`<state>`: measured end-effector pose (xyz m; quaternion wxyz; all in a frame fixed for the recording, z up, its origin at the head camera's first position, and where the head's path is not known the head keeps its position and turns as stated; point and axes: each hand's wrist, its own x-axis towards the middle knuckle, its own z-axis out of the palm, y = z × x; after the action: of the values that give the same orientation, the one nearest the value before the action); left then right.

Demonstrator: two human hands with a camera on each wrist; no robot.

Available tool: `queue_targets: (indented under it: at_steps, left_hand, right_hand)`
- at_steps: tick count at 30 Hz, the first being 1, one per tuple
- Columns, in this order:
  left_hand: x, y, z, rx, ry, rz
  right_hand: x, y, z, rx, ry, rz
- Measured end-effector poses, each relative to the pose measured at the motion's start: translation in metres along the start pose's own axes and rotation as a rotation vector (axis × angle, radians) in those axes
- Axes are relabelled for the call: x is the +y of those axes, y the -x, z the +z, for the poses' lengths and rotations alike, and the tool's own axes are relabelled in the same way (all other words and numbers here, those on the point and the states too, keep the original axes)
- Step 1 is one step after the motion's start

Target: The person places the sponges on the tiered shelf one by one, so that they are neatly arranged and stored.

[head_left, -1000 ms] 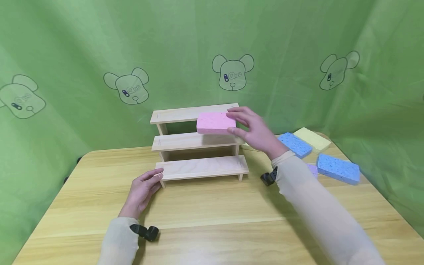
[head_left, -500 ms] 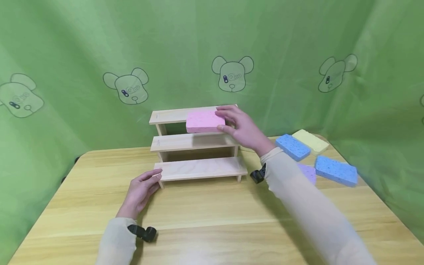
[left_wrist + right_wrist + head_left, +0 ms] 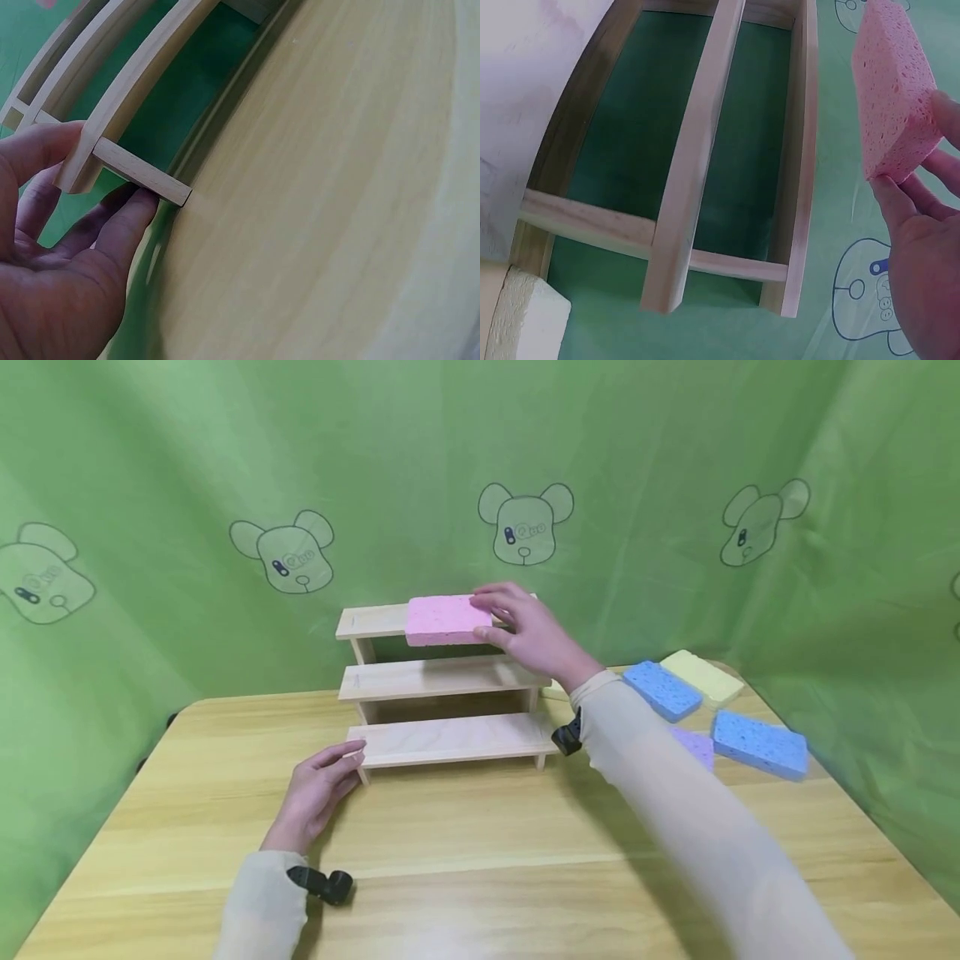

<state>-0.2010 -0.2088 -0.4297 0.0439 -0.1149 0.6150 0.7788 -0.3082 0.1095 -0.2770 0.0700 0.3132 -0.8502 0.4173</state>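
Observation:
A pink sponge (image 3: 447, 619) is pinched at its right end by my right hand (image 3: 528, 631), thumb in front and fingers behind. It is in front of the top board of a three-step wooden display rack (image 3: 450, 741); the right wrist view shows a gap between sponge (image 3: 896, 90) and rack (image 3: 694, 150). My left hand (image 3: 318, 793) grips the left end of the rack's bottom step. In the left wrist view, the left hand (image 3: 67, 270) has one digit on the board's end and other fingers against the leg (image 3: 146, 171).
Blue sponges (image 3: 760, 745), a yellow sponge (image 3: 701, 678) and a partly hidden purple sponge (image 3: 693, 747) lie at the right of the wooden table (image 3: 450, 877). Another pale yellow piece (image 3: 556, 691) shows behind the rack's right side. A green curtain (image 3: 420, 460) hangs behind.
My right hand has carried the pink sponge left, then up from near the middle step toward the top board. The left hand stays at the rack's bottom step.

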Motion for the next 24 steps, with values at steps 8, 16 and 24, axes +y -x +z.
queue_targets:
  at_steps: [8,16,24]
  left_hand:
    - [0.0,-0.001,0.0,-0.008,-0.001,0.008]
    - [-0.002,-0.002,-0.001,-0.005,0.015,0.014]
    - [-0.002,-0.002,-0.001,-0.003,0.028,0.011]
  right_hand:
    - [-0.002,-0.006,0.006,-0.02,-0.049,0.025]
    - [0.001,-0.012,0.01,-0.036,-0.016,0.048]
    - [0.003,-0.025,0.015,-0.025,-0.029,0.034]
